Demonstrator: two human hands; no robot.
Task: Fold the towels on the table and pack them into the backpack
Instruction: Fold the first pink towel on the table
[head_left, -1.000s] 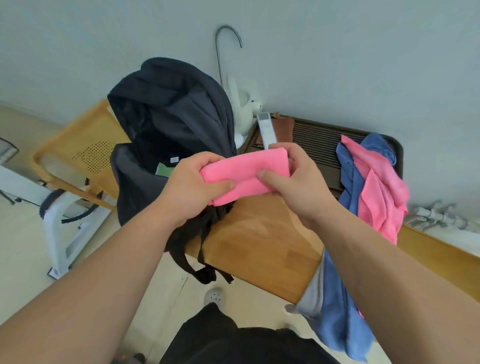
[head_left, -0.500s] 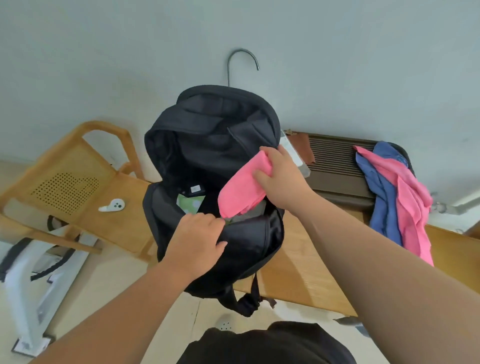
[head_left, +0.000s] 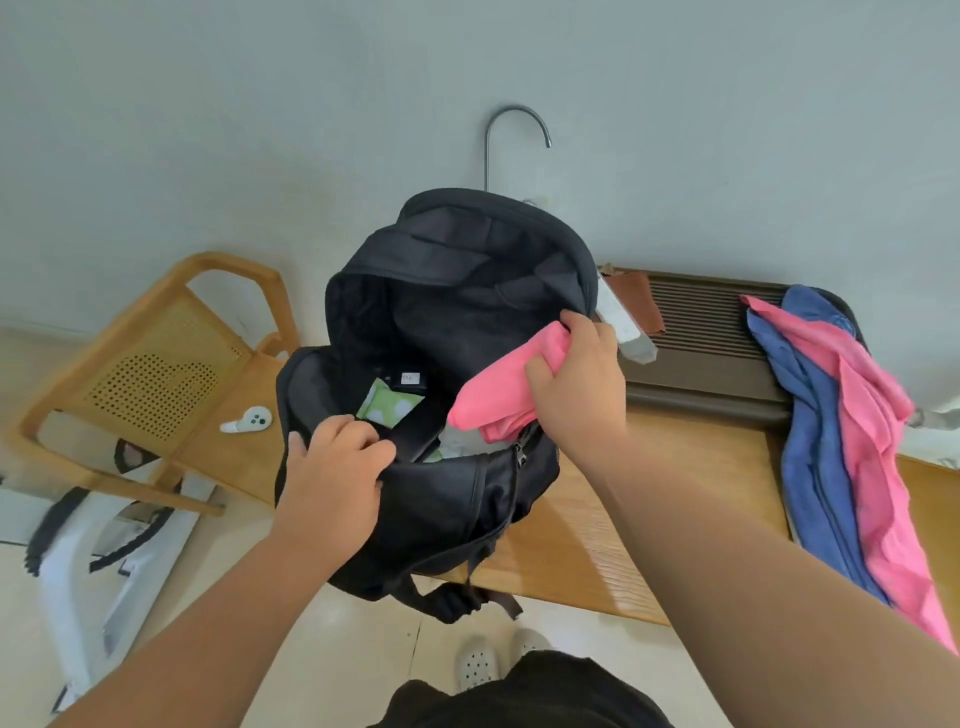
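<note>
While left hand (head_left: 337, 462) grips backpack (head_left: 452, 499) rim, right hand (head_left: 576, 384) holds folded towel (head_left: 493, 395) over opening.

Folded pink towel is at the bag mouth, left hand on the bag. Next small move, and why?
Probably push the pink towel down into the backpack with the right hand, then let go. The towel's lower end is already at the opening while most of it sits above the rim, and the left hand grips the front edge, holding the mouth open.

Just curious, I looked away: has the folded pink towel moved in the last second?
Yes. The folded pink towel went left, from beside the black backpack to its open mouth, gripped by the right hand.
</note>
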